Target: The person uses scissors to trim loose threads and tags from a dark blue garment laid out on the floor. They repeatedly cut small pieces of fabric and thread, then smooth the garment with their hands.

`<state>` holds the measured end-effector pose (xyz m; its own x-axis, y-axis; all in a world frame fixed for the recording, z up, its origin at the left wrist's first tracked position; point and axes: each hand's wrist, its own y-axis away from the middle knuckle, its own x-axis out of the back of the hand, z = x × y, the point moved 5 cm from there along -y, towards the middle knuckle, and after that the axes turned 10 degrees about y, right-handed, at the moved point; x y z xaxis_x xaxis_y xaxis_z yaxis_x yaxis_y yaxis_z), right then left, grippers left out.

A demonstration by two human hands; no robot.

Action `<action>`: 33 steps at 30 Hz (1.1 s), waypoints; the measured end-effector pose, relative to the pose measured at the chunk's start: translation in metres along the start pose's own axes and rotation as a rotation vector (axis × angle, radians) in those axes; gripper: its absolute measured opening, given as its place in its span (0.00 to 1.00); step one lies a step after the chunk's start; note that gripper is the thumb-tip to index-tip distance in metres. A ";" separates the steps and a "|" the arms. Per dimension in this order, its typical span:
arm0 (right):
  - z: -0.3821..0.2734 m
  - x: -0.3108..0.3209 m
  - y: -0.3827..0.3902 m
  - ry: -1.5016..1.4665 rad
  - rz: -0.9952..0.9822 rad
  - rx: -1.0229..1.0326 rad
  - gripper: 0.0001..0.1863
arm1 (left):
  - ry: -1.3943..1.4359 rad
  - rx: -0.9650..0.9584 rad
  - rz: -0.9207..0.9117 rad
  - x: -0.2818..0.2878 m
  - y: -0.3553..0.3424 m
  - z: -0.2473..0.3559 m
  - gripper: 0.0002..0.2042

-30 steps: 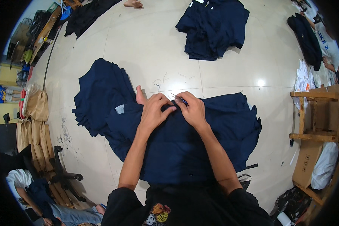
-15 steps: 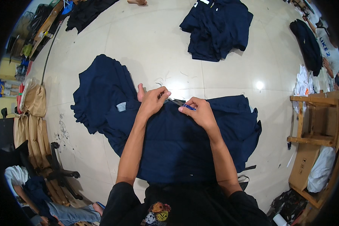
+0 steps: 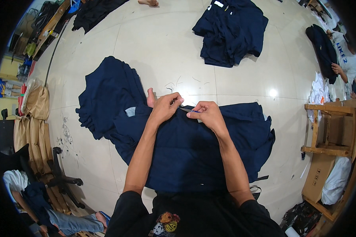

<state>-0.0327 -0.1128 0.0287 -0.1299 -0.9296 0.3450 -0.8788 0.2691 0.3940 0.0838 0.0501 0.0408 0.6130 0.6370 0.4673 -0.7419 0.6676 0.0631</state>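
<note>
Navy garments (image 3: 186,158) lie spread over my lap, and their far edge runs beneath both hands. My right hand (image 3: 208,114) is closed around a small pair of thread snips (image 3: 184,110) with a blue handle; the metal blades point left toward my other hand. At that same edge, my left hand (image 3: 166,107) has thumb and forefinger pinched together, just beside the blade tips. What it pinches is too small to make out. Left of it, a stack of navy garments (image 3: 108,91) rests on the floor, with a pale grey patch (image 3: 130,112) showing near my wrist.
Loose thread bits (image 3: 170,86) lie on the tiled floor (image 3: 158,47). Farther off sits another navy garment pile (image 3: 231,33). Wooden stools (image 3: 330,107) and a cardboard box (image 3: 319,177) stand at right. An office chair base (image 3: 63,179) and a seated person (image 3: 75,221) are at left.
Both hands have stayed at the garment's far edge. My left hand has shifted slightly right, and the snips have turned so less of the blue handle shows.
</note>
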 end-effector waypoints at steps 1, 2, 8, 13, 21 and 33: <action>0.001 0.000 -0.001 0.030 0.011 0.025 0.16 | 0.002 -0.009 0.002 -0.001 0.000 0.000 0.15; 0.003 -0.001 -0.003 0.060 0.022 0.050 0.16 | 0.004 0.005 -0.005 -0.002 0.000 -0.001 0.15; -0.002 0.004 0.007 0.037 0.080 0.029 0.19 | -0.103 0.123 0.346 0.018 -0.002 -0.012 0.09; 0.012 0.009 0.031 -0.315 0.247 -0.005 0.17 | -0.536 -0.138 0.718 0.030 0.012 0.036 0.23; 0.058 -0.032 0.036 -0.343 -0.024 -0.108 0.21 | -0.246 0.168 0.205 -0.041 0.084 0.043 0.27; 0.052 -0.030 0.030 -0.344 0.024 -0.013 0.27 | 1.284 0.593 0.086 -0.006 0.108 -0.003 0.24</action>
<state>-0.0794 -0.0900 -0.0141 -0.2994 -0.9529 0.0476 -0.8682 0.2928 0.4006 0.0013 0.1199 0.0420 0.1396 0.7836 -0.6054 -0.5946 0.5552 0.5815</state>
